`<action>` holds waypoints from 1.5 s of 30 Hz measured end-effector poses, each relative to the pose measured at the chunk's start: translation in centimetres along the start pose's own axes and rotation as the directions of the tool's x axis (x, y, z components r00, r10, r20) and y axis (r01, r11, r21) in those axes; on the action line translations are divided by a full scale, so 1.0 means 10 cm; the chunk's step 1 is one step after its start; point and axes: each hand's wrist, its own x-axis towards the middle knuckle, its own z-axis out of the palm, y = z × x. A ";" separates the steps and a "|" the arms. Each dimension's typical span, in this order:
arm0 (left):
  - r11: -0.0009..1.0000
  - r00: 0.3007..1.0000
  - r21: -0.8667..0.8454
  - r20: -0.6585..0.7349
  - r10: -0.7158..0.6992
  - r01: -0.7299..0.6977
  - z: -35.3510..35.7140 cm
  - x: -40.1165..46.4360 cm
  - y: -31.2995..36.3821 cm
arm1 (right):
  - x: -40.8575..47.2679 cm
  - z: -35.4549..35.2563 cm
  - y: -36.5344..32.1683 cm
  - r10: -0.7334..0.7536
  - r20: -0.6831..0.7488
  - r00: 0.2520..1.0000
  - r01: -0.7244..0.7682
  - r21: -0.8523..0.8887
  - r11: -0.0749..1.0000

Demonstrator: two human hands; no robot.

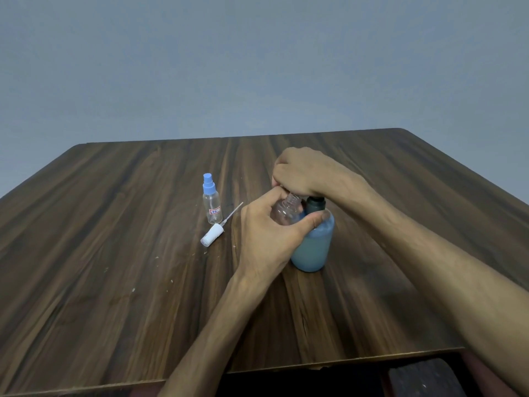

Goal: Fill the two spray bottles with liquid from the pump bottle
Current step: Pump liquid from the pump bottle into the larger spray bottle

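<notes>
My left hand (266, 236) grips a small clear spray bottle (286, 212) with its cap off, held against the pump bottle (313, 247). The pump bottle is translucent blue with pale liquid and a dark collar. My right hand (300, 173) covers its pump head from above, and the open neck of the clear bottle sits just under that hand. The nozzle itself is hidden. A second clear spray bottle (212, 200) with a blue cap stands upright to the left. A white spray cap (213, 233) with its thin dip tube lies on the table beside it.
The dark wooden table (114, 253) reaches to a plain grey wall. Its near edge runs along the bottom, with a dark object (423, 376) below it at the lower right. Small white flecks dot the wood on the left.
</notes>
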 end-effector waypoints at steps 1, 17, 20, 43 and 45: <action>1.000 1.000 0.006 0.000 0.004 -0.004 0.00 0.00 -0.01 | 0.00 -0.01 -0.01 -0.001 -0.011 1.000 0.001 -0.013 1.000; 1.000 1.000 0.012 -0.016 -0.012 0.012 0.02 0.00 0.00 | 0.00 -0.04 0.00 -0.031 -0.067 0.997 0.031 0.001 1.000; 1.000 1.000 0.012 -0.014 -0.008 0.008 0.02 0.00 0.01 | -0.03 0.00 0.00 -0.027 -0.051 0.998 0.026 -0.028 0.999; 1.000 1.000 0.014 -0.012 -0.011 0.011 0.01 -0.01 0.02 | -0.02 -0.09 -0.02 -0.041 -0.075 0.996 0.045 0.045 0.998; 1.000 1.000 0.004 -0.006 -0.014 0.014 0.01 0.00 0.02 | -0.02 -0.04 0.00 -0.035 -0.046 0.998 0.036 0.028 0.999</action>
